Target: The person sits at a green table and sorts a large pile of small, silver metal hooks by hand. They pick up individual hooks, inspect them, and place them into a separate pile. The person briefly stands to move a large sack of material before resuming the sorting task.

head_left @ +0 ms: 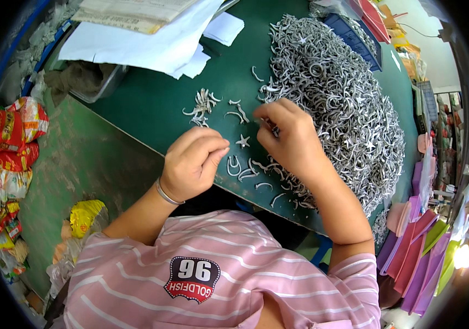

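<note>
My left hand (pixel 195 163) hovers over the near edge of the green table (pixel 141 104), thumb pressed against the bent fingers. Anything in that pinch is too small or hidden to make out. My right hand (pixel 293 137) is at the left side of a large pile of small curved silvery metal pieces (pixel 349 109), its fingers bent and the thumb apart from them; I see nothing held. Between the hands lies a small silvery star (pixel 242 141). Beyond my left hand is a little heap of curved pieces (pixel 204 104). Several loose pieces (pixel 248 171) lie close to the edge.
White papers (pixel 135 49) and a stack of smaller sheets (pixel 224 28) cover the far left. A blue basket (pixel 349 38) stands behind the pile. Red and yellow bags (pixel 12 131) line the floor at left. Purple, red and green folders or sheets (pixel 415 247) hang at right.
</note>
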`<state>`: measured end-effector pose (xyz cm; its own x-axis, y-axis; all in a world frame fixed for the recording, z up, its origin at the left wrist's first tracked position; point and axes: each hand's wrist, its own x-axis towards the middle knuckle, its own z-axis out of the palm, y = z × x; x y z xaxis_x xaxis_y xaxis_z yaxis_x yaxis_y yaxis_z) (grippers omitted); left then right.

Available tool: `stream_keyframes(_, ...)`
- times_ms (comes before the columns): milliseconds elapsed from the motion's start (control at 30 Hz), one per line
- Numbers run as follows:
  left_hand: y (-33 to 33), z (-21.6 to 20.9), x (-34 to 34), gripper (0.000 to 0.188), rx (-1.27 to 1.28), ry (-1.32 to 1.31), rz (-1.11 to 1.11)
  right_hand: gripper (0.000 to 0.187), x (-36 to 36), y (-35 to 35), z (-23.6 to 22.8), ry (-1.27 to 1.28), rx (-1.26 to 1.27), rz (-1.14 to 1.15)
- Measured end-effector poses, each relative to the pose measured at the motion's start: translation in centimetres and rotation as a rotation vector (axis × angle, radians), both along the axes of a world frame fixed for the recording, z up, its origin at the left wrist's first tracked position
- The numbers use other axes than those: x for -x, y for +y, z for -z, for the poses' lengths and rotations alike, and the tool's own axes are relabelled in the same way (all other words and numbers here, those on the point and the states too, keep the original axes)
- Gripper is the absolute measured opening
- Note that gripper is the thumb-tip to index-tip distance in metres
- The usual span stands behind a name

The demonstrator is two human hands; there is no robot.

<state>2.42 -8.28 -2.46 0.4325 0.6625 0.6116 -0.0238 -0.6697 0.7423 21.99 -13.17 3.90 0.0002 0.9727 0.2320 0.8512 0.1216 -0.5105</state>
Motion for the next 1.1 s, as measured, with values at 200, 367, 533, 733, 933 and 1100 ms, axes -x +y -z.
stream_keyframes(200,0.1,-0.3,0.0,0.015,0.022,0.013,0.019,0.019,-1.1,6.3,1.6,0.206,0.000,0.178)
stream_keyframes(367,0.2,-0.3,0.3,0.015,0.048,-0.010,0.025,0.017,-1.6,6.4,-0.1,-0.091,-0.138,0.014)
stream_keyframes(533,0.2,0.0,0.2,0.015,0.003,-0.024,0.021,0.013,-0.3,1.6,-1.3,-0.002,0.199,-0.241)
stream_keyframes(733,0.2,-0.1,0.1,0.016,0.012,-0.030,0.022,0.016,1.2,-1.2,0.0,-0.145,0.244,-0.184)
stream_keyframes(933,0.2,-0.2,0.2,0.016,0.003,-0.016,0.013,0.016,0.1,0.7,-0.5,0.000,0.164,-0.185)
stream_keyframes(1100,0.3,-0.3,0.1,0.016,0.004,-0.019,0.026,0.020,-2.0,6.3,-0.6,0.169,0.237,0.099)
